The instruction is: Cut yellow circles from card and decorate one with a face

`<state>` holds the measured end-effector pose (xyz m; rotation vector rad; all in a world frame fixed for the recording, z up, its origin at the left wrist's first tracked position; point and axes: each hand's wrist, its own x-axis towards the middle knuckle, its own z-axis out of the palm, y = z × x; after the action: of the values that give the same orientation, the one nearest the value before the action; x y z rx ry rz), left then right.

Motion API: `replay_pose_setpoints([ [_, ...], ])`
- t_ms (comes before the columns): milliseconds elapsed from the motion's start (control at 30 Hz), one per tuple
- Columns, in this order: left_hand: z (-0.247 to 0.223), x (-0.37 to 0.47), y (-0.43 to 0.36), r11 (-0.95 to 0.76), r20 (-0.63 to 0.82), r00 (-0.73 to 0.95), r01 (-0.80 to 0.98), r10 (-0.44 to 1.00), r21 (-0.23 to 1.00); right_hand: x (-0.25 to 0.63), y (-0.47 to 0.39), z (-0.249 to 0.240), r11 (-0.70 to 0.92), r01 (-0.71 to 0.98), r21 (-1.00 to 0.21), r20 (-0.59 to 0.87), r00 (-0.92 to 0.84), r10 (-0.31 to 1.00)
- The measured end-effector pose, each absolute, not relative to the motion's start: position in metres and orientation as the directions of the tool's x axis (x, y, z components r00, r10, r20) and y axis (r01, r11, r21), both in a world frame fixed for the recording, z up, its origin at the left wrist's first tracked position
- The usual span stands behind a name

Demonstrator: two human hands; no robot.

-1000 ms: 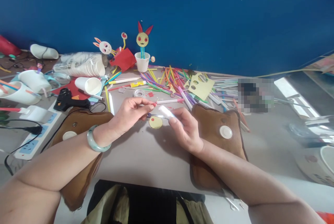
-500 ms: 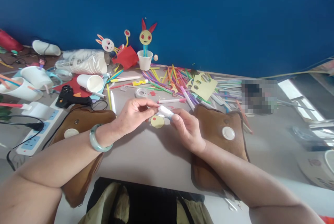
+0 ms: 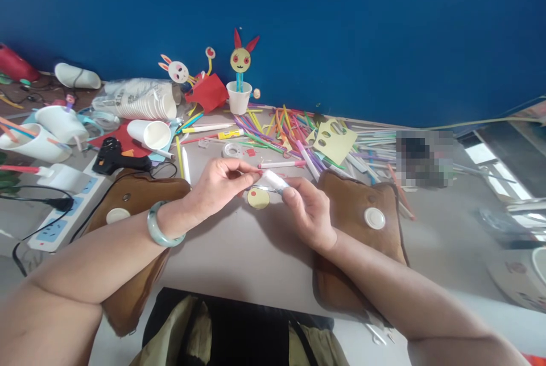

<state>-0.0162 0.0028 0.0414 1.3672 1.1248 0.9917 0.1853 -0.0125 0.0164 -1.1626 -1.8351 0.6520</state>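
My right hand [image 3: 311,209] is closed round a small white tube [image 3: 275,180] with a bluish end, its tip pointing up and left. Thumb and forefinger of my left hand [image 3: 224,187] are pinched together at the tube's tip. A tiny red piece [image 3: 261,172] shows at those fingertips; most of it is hidden. On the table just below both hands lies a round pale-yellow paper disc [image 3: 258,198] with a red dot on it.
Brown cushions [image 3: 358,275] flank my arms. A black glue gun [image 3: 117,157] and a power strip [image 3: 74,215] are at left. Markers and a heap of coloured pipe cleaners [image 3: 290,127] lie behind my hands. Near the wall a paper cup [image 3: 239,99] bears a rabbit-eared figure.
The tube has shifted slightly right, away from my left fingertips, and the small red piece shows there more clearly. Both hands otherwise keep their places.
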Motion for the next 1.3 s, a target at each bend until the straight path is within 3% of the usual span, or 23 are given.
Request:
replay_pose_setpoints([
  [267,0.0413,-0.0154,0.0028,0.033,-0.049,0.201,0.083,0.978,0.996,0.1849,-0.0096,0.0145,0.375,0.487,-0.789,0.362,-0.126,0.924],
  [467,0.0418,-0.0157,0.0024,0.044,-0.059,0.219,0.073,0.974,0.996,0.1849,-0.0117,0.0146,0.449,0.449,-0.772,0.385,-0.232,0.894],
  [700,0.0382,-0.0171,0.0028,0.062,-0.073,0.219,0.053,0.973,0.997,0.1843,-0.0093,0.0147,0.381,0.477,-0.792,0.357,-0.144,0.923],
  [867,0.0367,-0.0175,0.0036,0.072,-0.080,0.236,0.044,0.968,0.996,0.1841,-0.0106,0.0144,0.442,0.453,-0.774,0.377,-0.231,0.897],
  [1067,0.0385,-0.0170,0.0032,0.069,-0.083,0.223,0.069,0.971,0.995,0.1844,-0.0074,0.0123,0.409,0.461,-0.787,0.381,-0.159,0.911],
  [1300,0.0394,-0.0160,0.0038,0.061,-0.093,0.221,0.148,0.971,0.987,0.1836,-0.0084,0.0124,0.464,0.448,-0.765,0.398,-0.238,0.886],
])
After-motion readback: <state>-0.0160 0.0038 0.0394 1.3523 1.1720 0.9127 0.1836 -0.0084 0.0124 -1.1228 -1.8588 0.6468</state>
